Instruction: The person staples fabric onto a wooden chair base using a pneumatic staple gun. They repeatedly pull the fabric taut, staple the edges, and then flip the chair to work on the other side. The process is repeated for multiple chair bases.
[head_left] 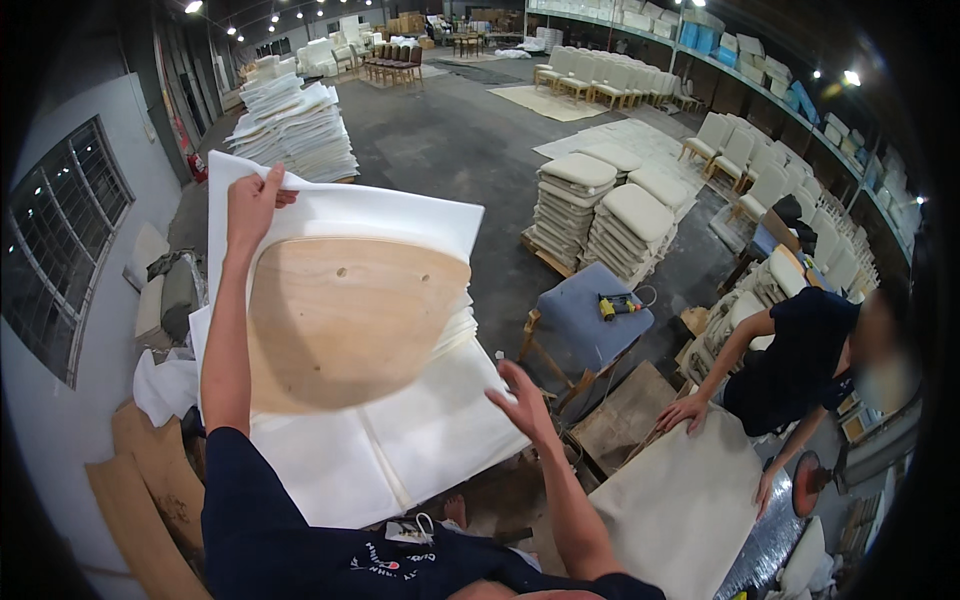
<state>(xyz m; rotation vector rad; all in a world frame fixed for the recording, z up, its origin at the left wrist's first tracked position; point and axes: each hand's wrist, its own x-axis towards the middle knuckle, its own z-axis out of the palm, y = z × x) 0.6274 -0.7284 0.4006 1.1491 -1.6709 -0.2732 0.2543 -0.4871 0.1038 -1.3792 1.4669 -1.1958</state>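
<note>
My left hand (255, 208) is closed on the far left part of a white foam sheet (350, 207), which is raised at that side. Against this sheet is a curved plywood seat panel (350, 320), pale brown with a few small holes. Neither hand touches the panel. Beneath lie more white foam sheets (440, 410), with a seam or gap running between two of them. My right hand (522, 402) is off to the right of the panel, holding nothing, fingers apart, near the sheets' right edge.
A blue padded chair (585, 315) bears a nail gun (620, 306). At right, a co-worker's hands (685, 411) rest on beige fabric (680, 500). Behind stand stacked cushioned seats (635, 215), piled white sheets (290, 130) and rows of chairs (745, 160). Brown boards (150, 470) lean at left.
</note>
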